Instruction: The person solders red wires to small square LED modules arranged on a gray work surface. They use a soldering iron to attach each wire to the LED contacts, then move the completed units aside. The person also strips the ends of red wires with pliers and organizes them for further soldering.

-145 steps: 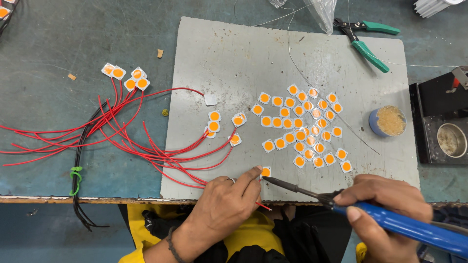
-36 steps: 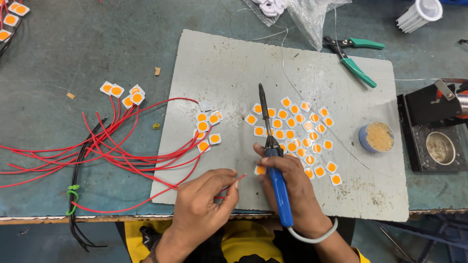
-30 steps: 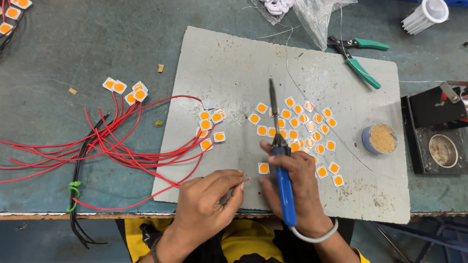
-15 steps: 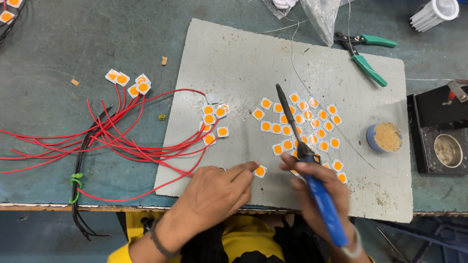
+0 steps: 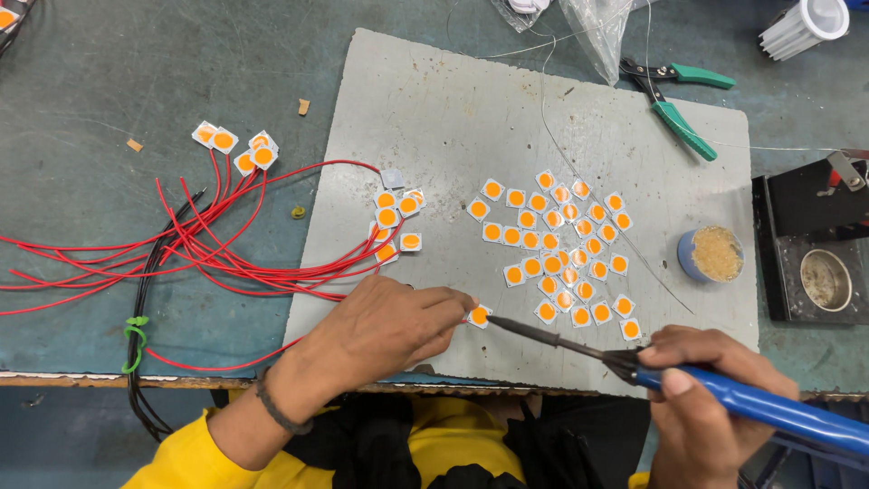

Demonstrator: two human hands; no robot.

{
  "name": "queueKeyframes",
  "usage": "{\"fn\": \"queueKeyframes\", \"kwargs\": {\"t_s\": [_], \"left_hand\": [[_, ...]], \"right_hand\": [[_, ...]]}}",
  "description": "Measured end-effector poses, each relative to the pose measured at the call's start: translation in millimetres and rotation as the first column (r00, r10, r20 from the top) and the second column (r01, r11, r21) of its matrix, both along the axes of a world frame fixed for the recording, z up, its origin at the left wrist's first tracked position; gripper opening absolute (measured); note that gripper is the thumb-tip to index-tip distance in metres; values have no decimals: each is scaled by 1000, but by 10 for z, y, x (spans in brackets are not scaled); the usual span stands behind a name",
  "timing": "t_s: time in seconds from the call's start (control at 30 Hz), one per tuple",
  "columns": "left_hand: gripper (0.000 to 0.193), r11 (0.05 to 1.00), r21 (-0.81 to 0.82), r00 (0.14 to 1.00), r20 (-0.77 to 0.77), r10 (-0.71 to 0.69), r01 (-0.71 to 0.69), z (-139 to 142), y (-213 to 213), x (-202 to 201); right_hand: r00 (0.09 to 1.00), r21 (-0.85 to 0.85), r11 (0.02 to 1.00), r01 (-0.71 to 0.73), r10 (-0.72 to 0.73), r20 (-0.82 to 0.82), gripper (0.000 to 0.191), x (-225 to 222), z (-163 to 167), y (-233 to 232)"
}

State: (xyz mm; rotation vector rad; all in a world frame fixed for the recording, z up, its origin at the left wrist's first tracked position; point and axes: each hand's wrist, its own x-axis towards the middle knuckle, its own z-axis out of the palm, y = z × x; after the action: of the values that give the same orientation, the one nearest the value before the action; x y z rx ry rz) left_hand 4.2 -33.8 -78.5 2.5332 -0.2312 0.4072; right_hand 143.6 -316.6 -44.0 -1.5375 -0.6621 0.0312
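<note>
I see the small square white chip with the round orange centre [image 5: 479, 316] lying flat near the front edge of the grey mat, apart from the main cluster. The blue-handled soldering iron [image 5: 634, 362] slants low across the mat, its dark tip right at the chip's edge.

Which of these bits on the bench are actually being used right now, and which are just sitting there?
In use:
left hand pinching one square orange chip
right hand holding blue soldering iron, tip at that chip
grey mat

Lying about:
green pliers
small tub
loose chip cluster
red wires
</note>
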Motion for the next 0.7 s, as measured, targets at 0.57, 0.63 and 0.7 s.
{"fn": "queueKeyframes", "kwargs": {"t_s": [0.57,0.63,0.7], "left_hand": [[18,1000,-1,999,37,12,-12,2,-28,-8],[18,1000,3,999,50,11,-11,4,-33,-6],[18,1000,7,999,53,9,-9,6,-34,-8]], "right_hand": [[997,-280,957,-76,77,-7,24,82,121,164],[993,-291,952,-97,112,34,25,95,150,183],[982,-314,942,-122,160,98,24,90,185,201]]}}
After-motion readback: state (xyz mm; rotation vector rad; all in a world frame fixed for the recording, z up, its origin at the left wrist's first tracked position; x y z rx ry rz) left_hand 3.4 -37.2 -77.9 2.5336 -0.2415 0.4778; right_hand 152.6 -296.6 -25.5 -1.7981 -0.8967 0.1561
